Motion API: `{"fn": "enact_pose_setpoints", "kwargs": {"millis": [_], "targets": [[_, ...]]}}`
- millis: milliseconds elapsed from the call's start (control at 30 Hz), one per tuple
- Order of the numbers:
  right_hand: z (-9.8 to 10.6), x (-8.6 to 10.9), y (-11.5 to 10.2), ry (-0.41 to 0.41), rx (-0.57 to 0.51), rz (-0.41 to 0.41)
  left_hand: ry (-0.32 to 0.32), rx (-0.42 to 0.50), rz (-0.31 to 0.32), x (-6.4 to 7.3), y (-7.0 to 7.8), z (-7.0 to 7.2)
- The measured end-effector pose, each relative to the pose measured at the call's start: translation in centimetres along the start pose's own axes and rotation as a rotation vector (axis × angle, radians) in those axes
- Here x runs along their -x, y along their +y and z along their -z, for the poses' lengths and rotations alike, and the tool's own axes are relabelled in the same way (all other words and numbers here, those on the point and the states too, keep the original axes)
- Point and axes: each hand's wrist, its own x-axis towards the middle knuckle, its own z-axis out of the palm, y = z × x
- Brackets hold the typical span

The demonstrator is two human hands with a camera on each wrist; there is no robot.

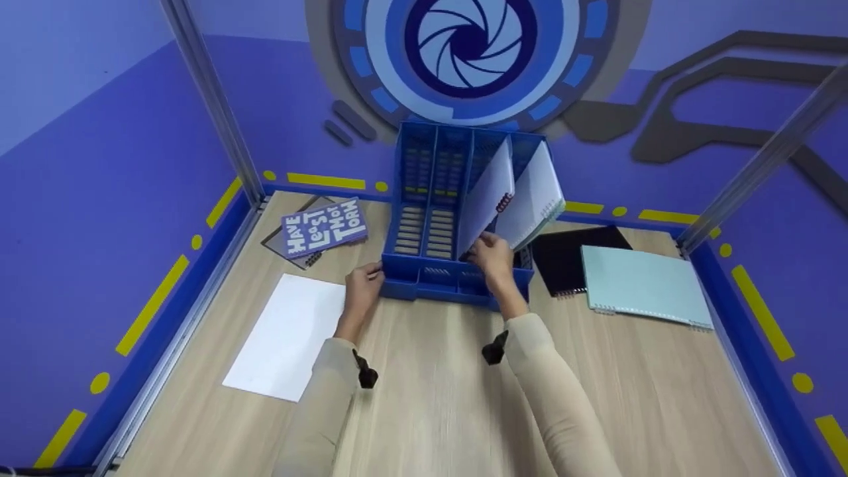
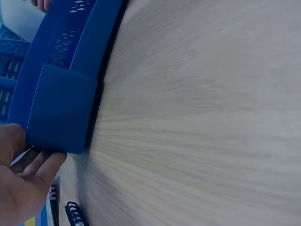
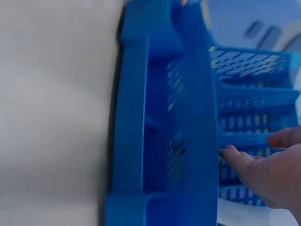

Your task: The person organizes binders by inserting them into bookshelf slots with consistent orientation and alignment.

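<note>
1. Purple-blue walls [image 1: 99, 199] with yellow dashes enclose a pale wood counter [image 1: 430, 397].
2. Near left, a white sheet [image 1: 281, 338] lies flat on the counter; part of its far right side passes behind the left forearm.
3. The left hand [image 1: 363, 290] grips the near left corner of the blue file rack [image 1: 437, 277], thumb and fingers closed around the side wall. A slack hold here could, I judge, let the rack twist or slide under a push from the right.
4. Near right, a mint notebook [image 1: 646, 285] overlaps a black notebook [image 1: 563, 255], both flat on the counter.
5. The right hand [image 1: 493, 258] reaches over the rack's front, right of its middle. In its wrist view thumb and forefinger stand moderately apart, with nothing visible between them; whether a fingertip touches the notebook beside it, I cannot tell.
6. In the rack, a red-coil notebook [image 1: 487, 199] leans in the third slot from the left and a white notebook [image 1: 533, 195] tilts in the rightmost. Unsupported, the leaning one could slump sideways, or its lower edge could catch on a divider and bend pages.
7. Far left, a purple notebook [image 1: 324, 228] with large lettering lies on a grey notebook [image 1: 273, 242].
</note>
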Motion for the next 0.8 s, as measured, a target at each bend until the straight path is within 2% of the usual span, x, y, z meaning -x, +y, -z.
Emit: {"fn": "enact_pose_setpoints", "kwargs": {"millis": [67, 133, 233, 300, 400, 533, 600, 800], "targets": [[-0.7, 1.1, 0.1, -0.040, -0.104, -0.021, -0.009, -0.005, -0.009, 0.5, -0.2, 0.6], [-1.2, 2.4, 0.3, -0.064, -0.147, -0.026, -0.041, -0.018, -0.024, 1.3, -0.1, 1.3], [-1.6, 4.3, 1.0, -0.097, -0.193, -0.015, -0.105, -0.070, -0.043, 2.9, 0.9, 2.5], [-1.7, 5.4, 1.6, -0.107, -0.225, -0.005, -0.143, -0.135, -0.063, 4.1, 1.8, 3.4], [-2.3, 6.6, 2.5, -0.127, -0.252, -0.004, -0.162, -0.267, -0.112, 5.7, 3.0, 5.3], [-3.0, 8.1, 3.6, -0.145, -0.282, -0.031, -0.165, -0.419, -0.156, 7.8, 3.5, 7.7], [-3.4, 8.8, 4.1, -0.159, -0.302, -0.049, -0.175, -0.487, -0.125, 8.9, 3.4, 8.7], [-4.6, 10.4, 4.9, -0.203, -0.360, -0.094, -0.255, -0.644, 0.057, 12.2, 2.2, 11.1]]}}
